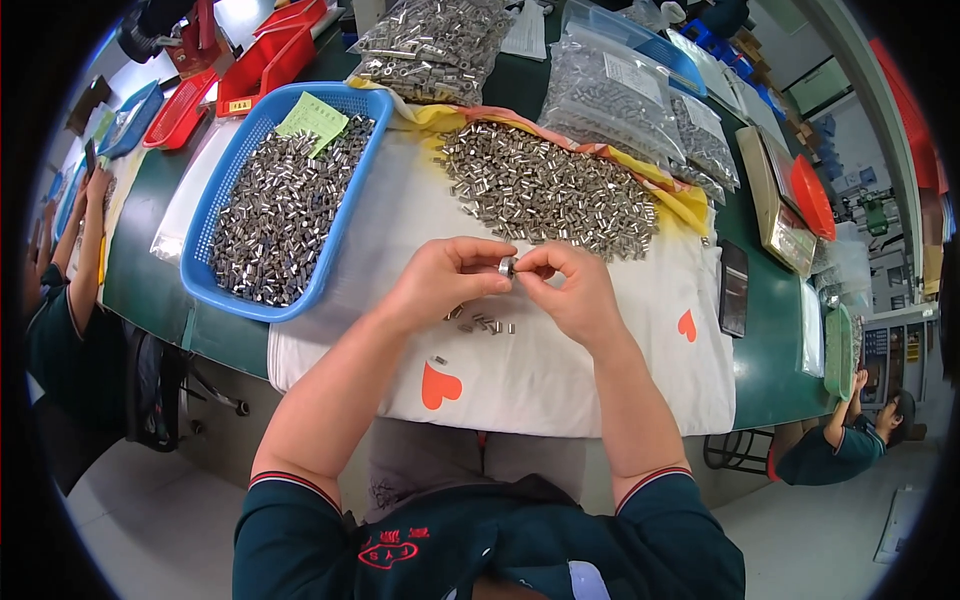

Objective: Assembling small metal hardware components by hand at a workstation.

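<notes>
"How does this person hold the arms, please?"

"Both are bent and reach forward. The left arm (335, 405) slants inward to the right; the right arm (642, 410) leans inward also, more steeply."

"And the hands?"

"They meet in front of the body. On the left hand (440, 275), the thumb and forefinger curve into a pinch. The right hand (577, 297) pinches too, its fingertips (526, 269) just beside the left ones."

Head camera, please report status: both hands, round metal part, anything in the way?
Left hand: fingers pinching round metal part. Right hand: at part's right side, grip unclear. Loose metal pieces on white cloth near hands; nothing visibly blocking.
</notes>
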{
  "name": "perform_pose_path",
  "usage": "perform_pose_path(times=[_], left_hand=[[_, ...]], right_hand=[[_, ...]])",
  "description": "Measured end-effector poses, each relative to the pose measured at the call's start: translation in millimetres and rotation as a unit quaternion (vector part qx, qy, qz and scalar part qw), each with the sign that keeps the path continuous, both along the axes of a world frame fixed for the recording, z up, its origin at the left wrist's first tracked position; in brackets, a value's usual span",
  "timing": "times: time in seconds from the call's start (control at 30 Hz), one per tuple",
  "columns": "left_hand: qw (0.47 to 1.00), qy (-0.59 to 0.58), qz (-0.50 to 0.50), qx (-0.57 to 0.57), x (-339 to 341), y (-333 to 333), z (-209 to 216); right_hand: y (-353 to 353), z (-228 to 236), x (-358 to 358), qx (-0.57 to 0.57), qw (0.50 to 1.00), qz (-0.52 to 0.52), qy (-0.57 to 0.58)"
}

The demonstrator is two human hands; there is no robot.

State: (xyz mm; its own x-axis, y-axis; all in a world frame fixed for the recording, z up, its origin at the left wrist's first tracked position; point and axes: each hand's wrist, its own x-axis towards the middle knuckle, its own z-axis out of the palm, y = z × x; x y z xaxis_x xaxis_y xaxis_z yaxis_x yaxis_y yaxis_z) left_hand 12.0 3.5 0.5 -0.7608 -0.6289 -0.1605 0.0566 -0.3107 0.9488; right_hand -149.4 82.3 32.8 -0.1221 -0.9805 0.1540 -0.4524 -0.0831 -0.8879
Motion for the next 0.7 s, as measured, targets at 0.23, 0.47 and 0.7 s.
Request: perform_pose_path(times=[0.23, 0.47, 0.7], left_hand=[[0.996, -0.051, 0.031, -0.061, -2, 3, -2], [0.999, -0.025, -0.004, -0.040, -4, 6, -1], [0.983, -0.098, -0.089, -0.130, -3, 10, 8]], right_hand=[[1, -5, 9, -0.111, 0.965, -0.019, 0.235], [0, 2, -9, 0.107, 0.994, 0.008, 0.001], [-12, -22, -29, -0.004, 0.980, -0.109, 0.165]])
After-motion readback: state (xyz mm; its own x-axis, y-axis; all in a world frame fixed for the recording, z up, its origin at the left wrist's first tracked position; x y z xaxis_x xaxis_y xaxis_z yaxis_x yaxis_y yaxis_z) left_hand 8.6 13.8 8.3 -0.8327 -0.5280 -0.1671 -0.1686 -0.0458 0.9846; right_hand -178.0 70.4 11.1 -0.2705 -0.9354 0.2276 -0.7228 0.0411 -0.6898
